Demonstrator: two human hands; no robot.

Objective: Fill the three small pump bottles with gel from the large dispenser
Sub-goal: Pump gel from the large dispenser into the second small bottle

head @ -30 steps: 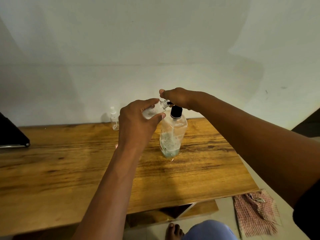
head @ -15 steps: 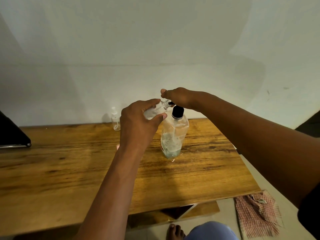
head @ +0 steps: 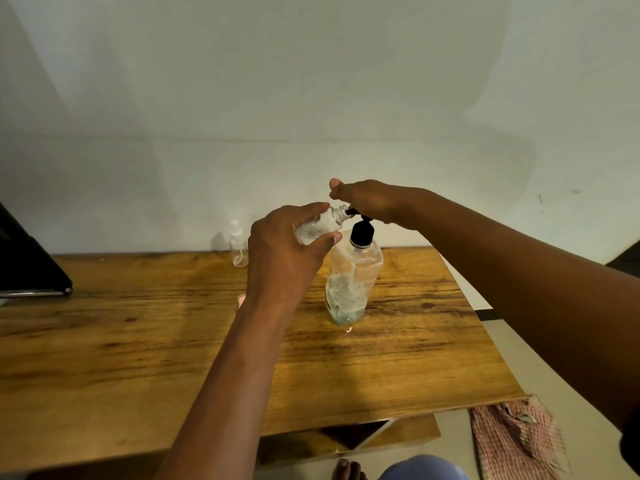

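A plain pale wall backs the wooden table point(head: 138, 341). The left hand point(head: 284, 251) curls thumb and fingers round a small bottle point(head: 320, 225), tilted with its open neck at the black nozzle. The right hand point(head: 367, 200) presses down on the pump head of the large dispenser point(head: 353, 282), fingers bent over it. Little has shifted over the last second, so pumping probably continues. Another small bottle point(head: 239, 245) waits by the wall.

A plain room in a home.
A wood-grain surface point(head: 104, 358) stands against a bare pale wall point(head: 311, 98); a checked cloth point(head: 512, 441) lies on the tiled floor point(head: 498, 323) beside a bare foot point(head: 348, 470).
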